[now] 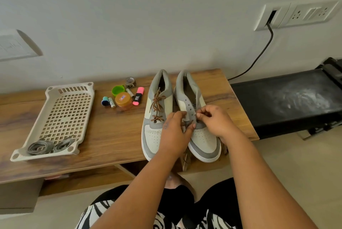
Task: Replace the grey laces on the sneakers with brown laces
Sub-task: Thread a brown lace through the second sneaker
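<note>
Pinching a brown lace (pixel 187 124) at the right sneaker (pixel 199 136), both hands, left (pixel 174 128) and right (pixel 215 119), meet over its lowest eyelets.

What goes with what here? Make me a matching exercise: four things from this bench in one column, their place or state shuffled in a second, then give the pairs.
Things:
1. left sneaker
2. right sneaker
3. grey laces
4. pink highlighter

Place or state:
A. coiled in the near end of the cream basket
B. upper eyelets bare, both hands working at its lower eyelets
C. laced in brown
D. lying among the small items beside the orange-lidded jar

Pairs: 1-C, 2-B, 3-A, 4-D
</note>
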A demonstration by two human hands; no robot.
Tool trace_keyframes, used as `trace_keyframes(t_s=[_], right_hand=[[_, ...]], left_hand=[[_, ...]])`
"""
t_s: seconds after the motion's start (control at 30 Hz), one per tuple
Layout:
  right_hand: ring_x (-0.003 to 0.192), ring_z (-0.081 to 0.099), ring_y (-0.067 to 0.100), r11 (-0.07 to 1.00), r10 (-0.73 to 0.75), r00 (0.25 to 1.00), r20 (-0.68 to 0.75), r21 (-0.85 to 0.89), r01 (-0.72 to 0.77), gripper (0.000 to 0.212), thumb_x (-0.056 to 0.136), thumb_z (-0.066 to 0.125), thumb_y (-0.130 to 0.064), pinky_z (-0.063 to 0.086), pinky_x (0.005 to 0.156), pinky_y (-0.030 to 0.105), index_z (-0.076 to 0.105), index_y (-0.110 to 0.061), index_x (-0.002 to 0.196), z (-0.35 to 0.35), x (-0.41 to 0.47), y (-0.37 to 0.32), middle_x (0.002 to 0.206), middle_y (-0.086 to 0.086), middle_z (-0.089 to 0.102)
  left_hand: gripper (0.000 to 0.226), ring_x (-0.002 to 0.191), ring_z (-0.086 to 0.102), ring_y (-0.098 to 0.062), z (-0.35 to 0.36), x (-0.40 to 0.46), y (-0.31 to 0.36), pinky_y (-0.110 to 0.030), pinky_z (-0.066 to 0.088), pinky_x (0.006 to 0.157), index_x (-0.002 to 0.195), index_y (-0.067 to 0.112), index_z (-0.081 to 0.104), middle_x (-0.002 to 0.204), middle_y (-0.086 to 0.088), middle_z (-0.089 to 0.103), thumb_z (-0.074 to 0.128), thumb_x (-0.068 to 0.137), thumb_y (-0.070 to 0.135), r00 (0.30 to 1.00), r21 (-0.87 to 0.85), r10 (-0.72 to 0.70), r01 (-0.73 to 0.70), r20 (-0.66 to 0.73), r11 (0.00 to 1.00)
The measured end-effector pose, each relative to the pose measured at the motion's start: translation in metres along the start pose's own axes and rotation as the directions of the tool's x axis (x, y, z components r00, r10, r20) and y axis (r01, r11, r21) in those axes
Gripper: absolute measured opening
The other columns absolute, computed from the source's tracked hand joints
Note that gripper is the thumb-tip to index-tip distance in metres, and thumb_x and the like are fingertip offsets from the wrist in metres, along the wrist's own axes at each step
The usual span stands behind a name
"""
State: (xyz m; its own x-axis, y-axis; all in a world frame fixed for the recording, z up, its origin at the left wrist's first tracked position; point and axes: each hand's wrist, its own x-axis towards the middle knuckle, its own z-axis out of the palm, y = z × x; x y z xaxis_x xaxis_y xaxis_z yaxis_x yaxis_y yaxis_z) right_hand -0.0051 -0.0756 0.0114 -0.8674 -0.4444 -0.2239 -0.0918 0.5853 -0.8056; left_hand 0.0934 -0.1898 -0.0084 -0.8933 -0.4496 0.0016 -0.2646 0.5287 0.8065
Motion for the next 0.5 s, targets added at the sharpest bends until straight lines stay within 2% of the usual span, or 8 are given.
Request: trace_keyframes(t_s=[0.07,0.13,0.2,0.3,0.4,0.5], right_hand=[[0.095,0.064,0.017,0.998,0.036,0.999,0.001,0.059,-0.036,0.009,0.095,0.062,-0.018,0.052,0.086,0.033,0.069,-0.015,0.099,0.001,0.001,0.000,0.098,0.002,0.069],[0.096,0.065,0.019,0.992,0.064,0.998,0.024,0.109,-0.066,0.008,0.096,0.061,-0.016,0.053,0.087,0.034,0.069,-0.015,0.097,0.002,0.002,0.001,0.098,0.004,0.070],[0.098,0.066,0.021,0.980,0.083,0.994,0.070,0.177,-0.095,0.008,0.096,0.061,-0.015,0.054,0.090,0.035,0.069,-0.014,0.096,0.002,0.001,0.001,0.100,0.006,0.071],[0.100,0.067,0.021,0.975,0.071,0.992,0.106,0.205,-0.091,0.009,0.095,0.062,-0.014,0.054,0.092,0.036,0.070,-0.013,0.098,0.002,0.001,0.002,0.101,0.006,0.072],[0.099,0.066,0.017,0.978,0.048,0.994,0.094,0.197,-0.066,0.011,0.095,0.062,-0.013,0.053,0.086,0.028,0.071,-0.015,0.101,0.001,0.001,0.002,0.101,0.002,0.071],[0.099,0.064,0.011,0.985,0.043,0.996,0.081,0.164,-0.056,0.018,0.093,0.065,-0.011,0.048,0.077,0.017,0.071,-0.017,0.109,0.000,0.000,0.001,0.104,-0.002,0.070]], left_hand=[[0.047,0.101,0.059,-0.008,-0.001,0.000,-0.001,-0.022,0.052,0.092,0.131,0.016,0.057,0.120,0.004,0.051,0.072,0.089,0.029,1.000,-0.038,-0.003,0.003,-0.001,0.999],[0.045,0.100,0.059,-0.006,-0.001,0.001,-0.001,-0.010,0.048,0.085,0.131,0.018,0.058,0.120,0.004,0.054,0.071,0.090,0.029,1.000,-0.069,-0.015,0.015,0.000,0.998],[0.042,0.097,0.059,-0.003,-0.002,0.002,-0.003,-0.007,0.046,0.080,0.129,0.021,0.060,0.118,0.004,0.058,0.071,0.090,0.030,0.999,-0.081,-0.033,0.033,0.005,0.996],[0.035,0.093,0.059,-0.001,-0.002,0.004,-0.003,-0.016,0.052,0.083,0.126,0.023,0.063,0.114,0.003,0.062,0.068,0.092,0.030,0.999,-0.106,-0.053,0.053,0.002,0.993],[0.026,0.093,0.063,-0.005,-0.001,0.007,-0.003,-0.030,0.056,0.087,0.118,0.023,0.069,0.110,0.003,0.067,0.065,0.094,0.032,0.997,-0.107,-0.078,0.075,-0.023,0.991],[0.017,0.087,0.064,-0.007,-0.001,0.011,0.002,-0.031,0.056,0.081,0.102,0.020,0.075,0.095,0.006,0.070,0.065,0.093,0.032,0.996,-0.092,-0.055,0.048,-0.074,0.995]])
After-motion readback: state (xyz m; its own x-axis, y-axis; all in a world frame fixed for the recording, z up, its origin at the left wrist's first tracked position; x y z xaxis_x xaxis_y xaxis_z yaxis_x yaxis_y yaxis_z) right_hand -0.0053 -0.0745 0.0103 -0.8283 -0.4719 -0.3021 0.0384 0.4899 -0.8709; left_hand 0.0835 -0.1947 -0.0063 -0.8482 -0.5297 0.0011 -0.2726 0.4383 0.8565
